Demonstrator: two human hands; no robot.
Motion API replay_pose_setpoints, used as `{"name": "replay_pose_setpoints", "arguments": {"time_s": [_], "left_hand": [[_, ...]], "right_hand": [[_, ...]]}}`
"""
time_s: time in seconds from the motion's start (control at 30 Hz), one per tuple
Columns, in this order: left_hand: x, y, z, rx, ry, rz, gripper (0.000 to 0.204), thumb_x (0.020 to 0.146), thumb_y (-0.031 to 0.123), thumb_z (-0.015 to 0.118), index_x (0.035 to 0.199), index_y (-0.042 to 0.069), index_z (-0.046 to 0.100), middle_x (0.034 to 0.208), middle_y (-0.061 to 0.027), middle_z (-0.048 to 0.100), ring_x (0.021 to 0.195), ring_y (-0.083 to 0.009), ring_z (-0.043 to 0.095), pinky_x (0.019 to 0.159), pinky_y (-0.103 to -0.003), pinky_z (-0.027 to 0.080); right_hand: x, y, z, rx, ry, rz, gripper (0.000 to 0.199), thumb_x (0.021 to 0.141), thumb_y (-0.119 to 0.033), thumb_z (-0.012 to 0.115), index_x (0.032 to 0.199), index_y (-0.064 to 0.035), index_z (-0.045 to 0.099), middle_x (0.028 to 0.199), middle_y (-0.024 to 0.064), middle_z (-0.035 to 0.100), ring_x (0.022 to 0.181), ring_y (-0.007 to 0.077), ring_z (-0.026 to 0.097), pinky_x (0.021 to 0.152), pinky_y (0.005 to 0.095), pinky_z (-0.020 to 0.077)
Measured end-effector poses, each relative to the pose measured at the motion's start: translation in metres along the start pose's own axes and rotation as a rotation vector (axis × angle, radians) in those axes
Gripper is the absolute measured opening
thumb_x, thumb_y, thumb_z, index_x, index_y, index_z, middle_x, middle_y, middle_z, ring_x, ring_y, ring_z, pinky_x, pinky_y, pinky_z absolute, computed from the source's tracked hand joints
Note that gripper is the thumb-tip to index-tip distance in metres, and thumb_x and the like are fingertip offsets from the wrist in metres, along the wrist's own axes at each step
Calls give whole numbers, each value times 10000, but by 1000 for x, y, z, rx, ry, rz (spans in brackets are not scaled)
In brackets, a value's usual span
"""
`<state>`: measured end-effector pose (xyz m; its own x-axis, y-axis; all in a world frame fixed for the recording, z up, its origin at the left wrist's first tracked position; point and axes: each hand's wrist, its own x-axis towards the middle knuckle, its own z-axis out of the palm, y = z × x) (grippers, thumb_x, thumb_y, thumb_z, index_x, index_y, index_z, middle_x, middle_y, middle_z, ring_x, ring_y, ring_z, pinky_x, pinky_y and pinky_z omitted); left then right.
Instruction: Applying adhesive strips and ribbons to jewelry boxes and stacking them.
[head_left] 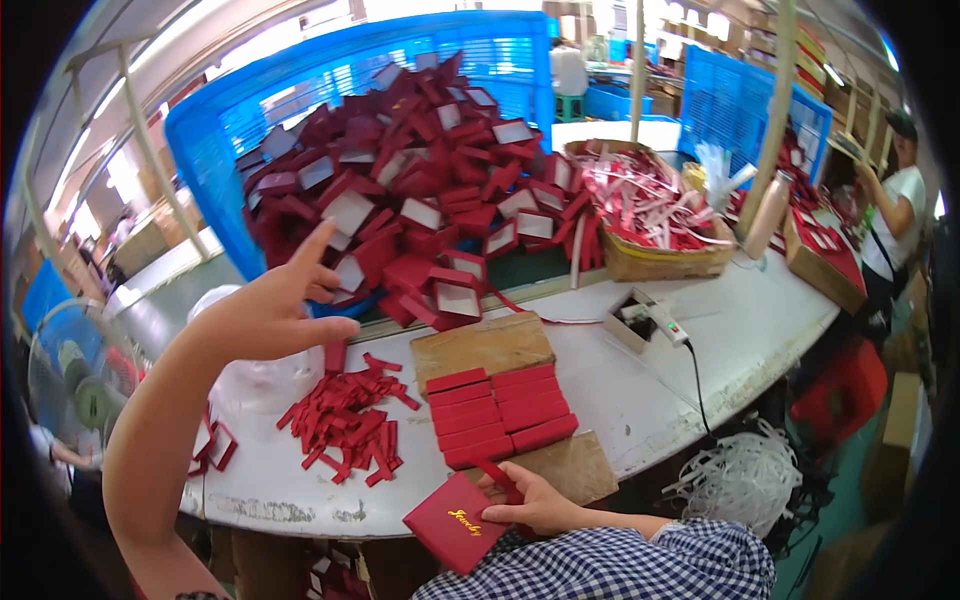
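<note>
My right hand (pixel 535 503) grips a flat red box (pixel 458 522) with gold lettering at the table's front edge, its thumb on the lid. A short red strip (pixel 498 481) loops by the same fingers; how it joins the box is unclear. Raised at the left, my left hand (pixel 285 305) has its fingers apart and nothing in them. It reaches toward the big pile of red boxes (pixel 430 215), several of them showing white insides. Below it lies a heap of short red strips (pixel 345 418). Stacked red boxes (pixel 500 412) stand in two rows close to my right hand.
A blue plastic crate (pixel 210 150) lies tipped behind the pile. To its right are a basket of red and white scraps (pixel 665 262), a power strip (pixel 668 322) with a black cord, and a pinkish bottle (pixel 767 215). Another person (pixel 895 210) works far right.
</note>
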<state>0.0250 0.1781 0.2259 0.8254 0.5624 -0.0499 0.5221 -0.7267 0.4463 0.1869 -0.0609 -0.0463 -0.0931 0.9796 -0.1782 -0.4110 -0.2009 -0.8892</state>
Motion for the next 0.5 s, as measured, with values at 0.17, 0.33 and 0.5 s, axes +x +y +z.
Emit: {"name": "replay_pose_setpoints", "arguments": {"time_s": [0.17,0.33,0.5], "left_hand": [[-3,-27,0,145,-22,34,1093,794,422,715,1455,4,-47,1276,-282,488,1155,-334,536,981,-377,413],[6,-30,-5,225,5,64,1121,769,477,694,1440,-46,-35,1239,-319,508,1175,-373,521,970,-370,412],[15,-45,-3,230,-14,36,1167,716,510,717,1412,-109,14,1299,-311,460,1195,-371,492,972,-378,398]], "right_hand": [[3,4,9,23,44,14,480,788,-20,711,1184,-17,440,1106,105,550,1005,175,586,848,303,517],[1,4,13,73,106,-43,432,740,96,640,1107,-27,450,1028,95,567,969,185,604,837,319,528],[-5,15,21,82,43,-90,426,732,42,597,1123,-46,453,1047,76,574,959,186,593,870,342,501]]}}
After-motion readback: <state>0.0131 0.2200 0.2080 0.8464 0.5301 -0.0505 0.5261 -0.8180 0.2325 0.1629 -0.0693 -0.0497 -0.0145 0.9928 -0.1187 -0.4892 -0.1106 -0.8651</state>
